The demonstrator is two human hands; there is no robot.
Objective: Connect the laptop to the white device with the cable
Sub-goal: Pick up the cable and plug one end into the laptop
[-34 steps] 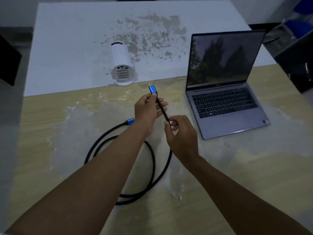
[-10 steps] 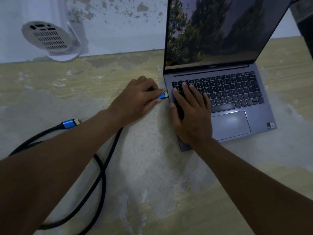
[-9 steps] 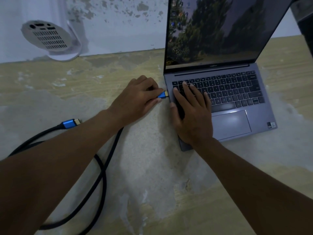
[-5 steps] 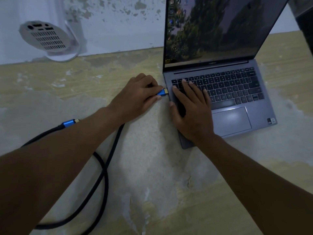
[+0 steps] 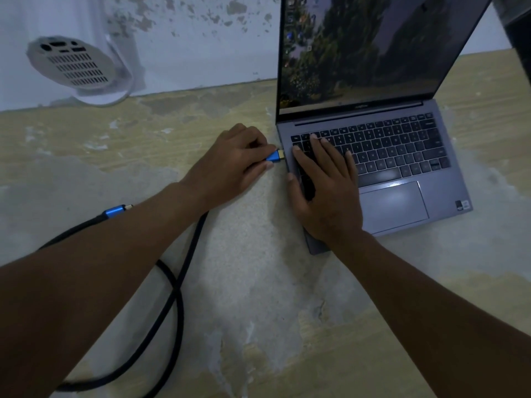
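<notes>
An open grey laptop [image 5: 402,202] stands at the right, its screen lit. My left hand [image 5: 230,165] pinches the blue plug [image 5: 274,156] of a black braided cable [image 5: 169,305]; the plug's gold tip sits right at the laptop's left side edge. Whether the tip is inside a port cannot be told. My right hand [image 5: 324,191] lies flat on the left part of the keyboard and palm rest. The cable's other blue plug [image 5: 116,211] lies loose on the table beside my left forearm. The white device [image 5: 71,66] stands at the far left, its vented port face towards me.
The worn wooden table [image 5: 258,326] has patchy pale stains. A white surface with peeling paint [image 5: 201,38] runs behind the device and the laptop. The cable loops across the table under my left arm. A dark object [image 5: 520,38] shows at the top right edge.
Over three seconds my head has come close to the table and my left hand has carried the plug from mid-table to the laptop's side. In the last second the hands barely move.
</notes>
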